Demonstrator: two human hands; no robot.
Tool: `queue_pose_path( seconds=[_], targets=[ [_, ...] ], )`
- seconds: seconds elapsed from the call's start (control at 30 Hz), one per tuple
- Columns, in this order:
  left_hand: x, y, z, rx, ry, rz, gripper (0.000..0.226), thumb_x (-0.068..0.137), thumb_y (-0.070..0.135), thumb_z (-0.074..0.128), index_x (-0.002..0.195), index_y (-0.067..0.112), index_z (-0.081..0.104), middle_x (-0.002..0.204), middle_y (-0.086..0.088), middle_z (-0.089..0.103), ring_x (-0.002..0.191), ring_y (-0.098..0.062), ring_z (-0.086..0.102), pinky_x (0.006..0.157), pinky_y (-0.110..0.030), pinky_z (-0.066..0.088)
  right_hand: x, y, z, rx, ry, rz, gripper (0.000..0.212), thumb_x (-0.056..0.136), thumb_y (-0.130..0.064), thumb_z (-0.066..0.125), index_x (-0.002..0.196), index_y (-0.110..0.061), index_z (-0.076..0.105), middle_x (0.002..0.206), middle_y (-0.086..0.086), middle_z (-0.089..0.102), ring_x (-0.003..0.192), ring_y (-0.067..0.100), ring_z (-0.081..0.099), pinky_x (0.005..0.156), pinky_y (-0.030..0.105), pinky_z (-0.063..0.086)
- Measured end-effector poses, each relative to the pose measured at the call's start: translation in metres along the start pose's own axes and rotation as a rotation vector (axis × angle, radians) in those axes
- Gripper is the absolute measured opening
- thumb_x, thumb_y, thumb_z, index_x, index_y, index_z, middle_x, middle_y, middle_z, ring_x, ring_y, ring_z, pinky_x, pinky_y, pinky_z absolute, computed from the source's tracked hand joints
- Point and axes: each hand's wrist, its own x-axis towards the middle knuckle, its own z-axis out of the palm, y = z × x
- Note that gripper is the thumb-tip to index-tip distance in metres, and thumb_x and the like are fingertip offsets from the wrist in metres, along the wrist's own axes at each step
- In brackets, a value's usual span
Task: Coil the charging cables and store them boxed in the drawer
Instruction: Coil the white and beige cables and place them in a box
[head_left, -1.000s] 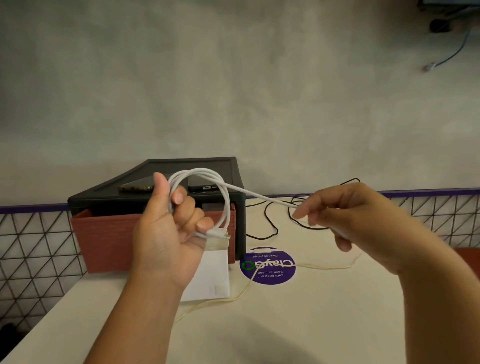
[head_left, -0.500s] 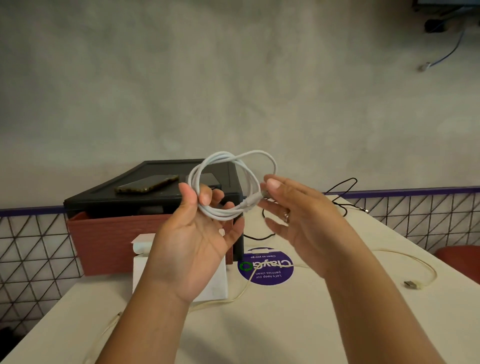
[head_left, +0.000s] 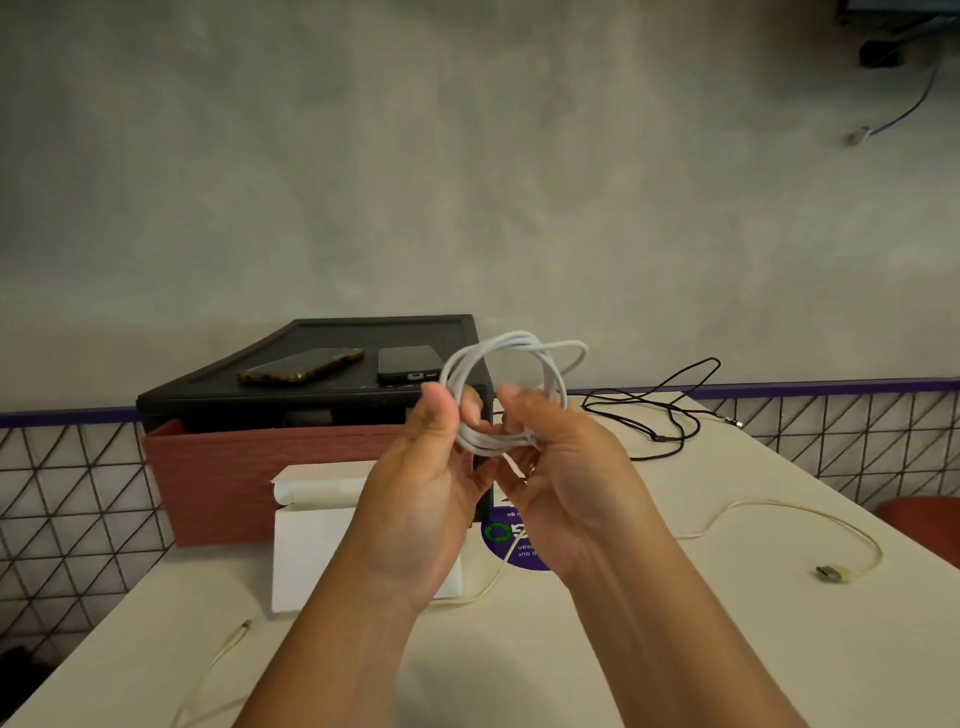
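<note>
A white charging cable (head_left: 511, 347) is wound into a round coil held up above the table. My left hand (head_left: 426, 483) grips the coil's left side between thumb and fingers. My right hand (head_left: 561, 467) holds its lower right side, fingers curled round the strands. Below them lies a white open box (head_left: 311, 540) with its flap up. Behind it a red-brown drawer (head_left: 234, 478) stands pulled out of a black cabinet (head_left: 332, 400). A cream cable (head_left: 779, 509) lies loose across the table, and a black cable (head_left: 670, 405) is tangled at the back right.
Two phones (head_left: 301, 366) (head_left: 410, 364) lie on top of the cabinet. A purple round sticker (head_left: 511, 545) is on the cream table (head_left: 675, 597). A wire mesh rail (head_left: 67, 493) runs along the table's far edge. A red seat (head_left: 924, 519) shows at the right.
The last straight stretch of white cable has been wound in. My right hand came left from the cable's end to the coil, and both hands now hold the finished loop.
</note>
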Motion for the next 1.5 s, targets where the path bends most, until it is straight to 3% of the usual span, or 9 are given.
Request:
queue_pose_path(
  seconds=[0.23,0.33,0.53,0.7,0.9,1.03,1.2,1.4,1.5],
  targets=[
    [-0.003,-0.002,0.006,0.171,0.040,0.126,0.034,0.081,0.049,0.054,0.056,0.027,0.062,0.071,0.001,0.061,0.071,-0.011,0.061,0.064,-0.018,0.051,0.001,0.002,-0.002,-0.026,0.046,0.120,0.004,0.077,-0.006,0.061,0.079,-0.010,0.059,0.053,-0.002,0.052,0.052,0.008,0.046,0.054,0.021,0.037],
    [-0.002,-0.006,0.008,0.469,0.055,0.248,0.023,0.071,0.054,0.055,0.060,0.036,0.062,0.083,-0.001,0.050,0.065,-0.005,0.049,0.059,-0.015,0.043,0.000,0.003,0.002,0.034,0.003,0.277,0.022,0.084,-0.024,0.055,0.063,-0.016,0.056,0.055,-0.002,0.042,0.047,0.009,0.036,0.053,0.022,0.035],
    [0.001,-0.014,0.006,0.745,0.014,0.413,0.016,0.076,0.057,0.049,0.074,0.048,0.062,0.086,0.025,0.045,0.077,-0.007,0.048,0.063,-0.011,0.039,0.006,0.009,0.000,0.025,-0.014,0.278,0.021,0.090,-0.030,0.048,0.083,-0.017,0.062,0.090,0.009,0.054,0.085,0.023,0.050,0.067,0.030,0.046],
    [0.000,-0.010,0.004,0.461,0.136,0.308,0.023,0.085,0.044,0.054,0.068,0.032,0.062,0.068,0.006,0.059,0.062,-0.013,0.052,0.055,-0.017,0.046,0.000,0.003,0.003,-0.056,0.050,0.179,0.035,0.089,-0.023,0.053,0.056,-0.014,0.045,0.054,0.000,0.048,0.046,0.013,0.046,0.048,0.020,0.041],
    [0.001,0.007,-0.013,0.326,-0.017,0.112,0.012,0.084,0.018,0.051,0.090,0.019,0.061,0.070,0.004,0.063,0.092,-0.014,0.065,0.092,-0.032,0.051,0.002,-0.014,-0.003,-0.249,0.160,0.004,0.032,0.087,-0.008,0.053,0.056,-0.004,0.049,0.058,0.007,0.049,0.051,0.014,0.054,0.063,0.028,0.052],
    [-0.001,0.018,-0.022,0.155,-0.093,-0.045,0.017,0.072,0.009,0.051,0.063,0.014,0.064,0.060,-0.003,0.050,0.076,-0.015,0.061,0.068,-0.031,0.056,0.001,-0.017,0.002,-0.393,0.126,-0.015,0.016,0.087,-0.002,0.053,0.078,0.006,0.064,0.057,0.007,0.053,0.058,0.013,0.058,0.065,0.024,0.051],
    [0.001,0.013,-0.011,-0.108,0.143,0.036,0.024,0.068,0.025,0.043,0.047,0.015,0.038,0.051,-0.001,0.031,0.057,-0.016,0.038,0.059,-0.027,0.037,-0.005,-0.002,0.006,-0.683,0.073,-0.158,0.048,0.084,-0.014,0.058,0.037,-0.019,0.053,0.040,-0.009,0.043,0.040,0.007,0.039,0.054,0.024,0.039],
    [-0.001,0.005,0.012,-0.046,0.301,0.183,0.042,0.071,0.045,0.048,0.040,0.019,0.041,0.040,0.007,0.036,0.036,-0.006,0.039,0.041,-0.017,0.039,-0.016,-0.001,0.014,-0.781,-0.088,-0.283,0.043,0.080,-0.014,0.060,0.037,-0.016,0.054,0.087,0.003,0.060,0.083,0.010,0.058,0.068,0.024,0.040],
    [0.001,0.009,0.010,-0.166,0.383,0.252,0.040,0.071,0.047,0.050,0.053,0.016,0.031,0.044,0.006,0.029,0.039,-0.006,0.035,0.045,-0.018,0.042,-0.013,0.001,0.012,-0.688,-0.194,-0.249,0.032,0.069,-0.017,0.057,0.046,0.003,0.049,0.081,0.003,0.067,0.107,0.008,0.058,0.087,0.036,0.047]
  ],
)
